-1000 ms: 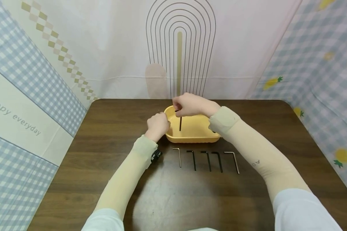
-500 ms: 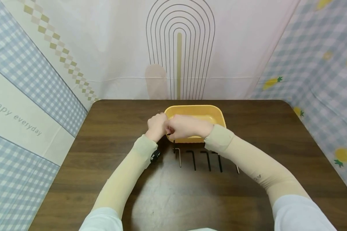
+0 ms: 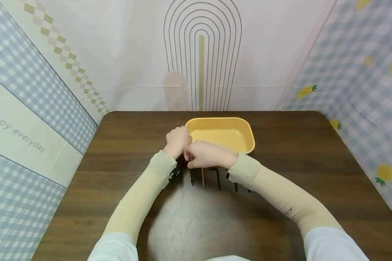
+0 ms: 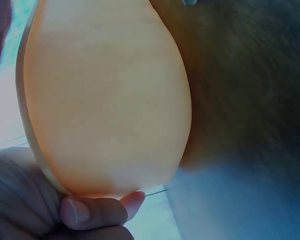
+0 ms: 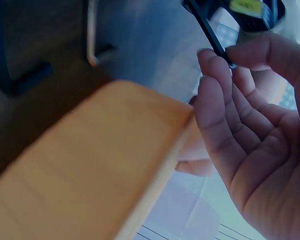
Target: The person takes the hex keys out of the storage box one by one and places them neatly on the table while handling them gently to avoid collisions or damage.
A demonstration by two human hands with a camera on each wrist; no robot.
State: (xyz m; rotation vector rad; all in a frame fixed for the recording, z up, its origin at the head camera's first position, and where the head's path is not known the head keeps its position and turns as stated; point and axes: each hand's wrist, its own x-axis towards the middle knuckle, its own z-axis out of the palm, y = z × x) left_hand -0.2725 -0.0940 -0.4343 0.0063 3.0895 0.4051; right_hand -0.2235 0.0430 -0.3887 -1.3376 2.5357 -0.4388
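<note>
A yellow plastic tray (image 3: 244, 127) stands at the table's middle back. My left hand (image 3: 177, 139) grips its near left corner; in the left wrist view the thumb (image 4: 90, 211) lies against the tray's wall (image 4: 105, 100). My right hand (image 3: 203, 155), just in front of the tray, pinches a black hex key (image 3: 192, 177) (image 5: 210, 31) by its upper end, its long arm low over the table at the left end of a row. In that row lie a silver hex key (image 3: 202, 177) (image 5: 92, 40) and a black hex key (image 3: 217, 178) (image 5: 5, 70); my right forearm hides the others.
The dark wooden table (image 3: 280, 152) is walled in by patterned cloth at the back and on both sides. A small black camera (image 3: 175, 174) sits on my left wrist beside the row. The tray's inside shows nothing in it.
My right hand has come from above the tray towards me and down, carrying the black hex key to the left end of the row. The left hand has stayed on the tray.
</note>
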